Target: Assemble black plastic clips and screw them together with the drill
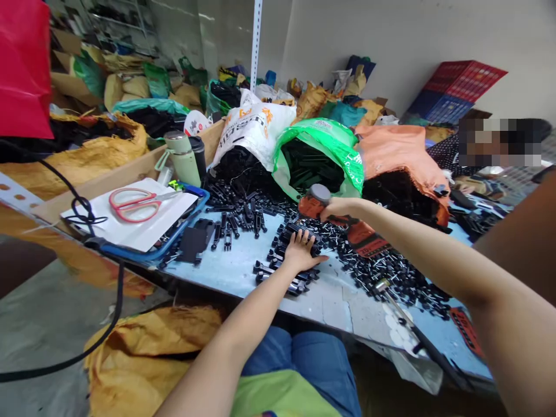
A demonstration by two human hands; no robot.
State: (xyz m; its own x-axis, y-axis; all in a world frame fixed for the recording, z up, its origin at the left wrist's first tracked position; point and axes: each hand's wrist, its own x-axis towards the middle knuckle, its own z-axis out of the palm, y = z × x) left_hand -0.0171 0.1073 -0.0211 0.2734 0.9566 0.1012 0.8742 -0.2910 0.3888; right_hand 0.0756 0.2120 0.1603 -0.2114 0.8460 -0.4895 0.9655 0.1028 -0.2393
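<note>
My left hand (299, 252) lies with its fingers spread over a row of black plastic parts (278, 267) at the table's near edge. My right hand (333, 208) is wrapped round the grip of an orange cordless drill (309, 207), just beyond my left hand. The drill's front end points down toward the row, and its tip is hidden. A heap of black pieces with metal pins (391, 272) spreads to the right of the row. More long black parts (234, 217) lie loose to the left.
Behind stand a white sack (256, 127), a green bag (321, 130) and an orange sack (391, 147) of black parts. Left is a blue tray (197, 205) with paper, scissors (134, 204) and a flask (182, 159). A hammer (399, 310) lies right. Another person sits at far right.
</note>
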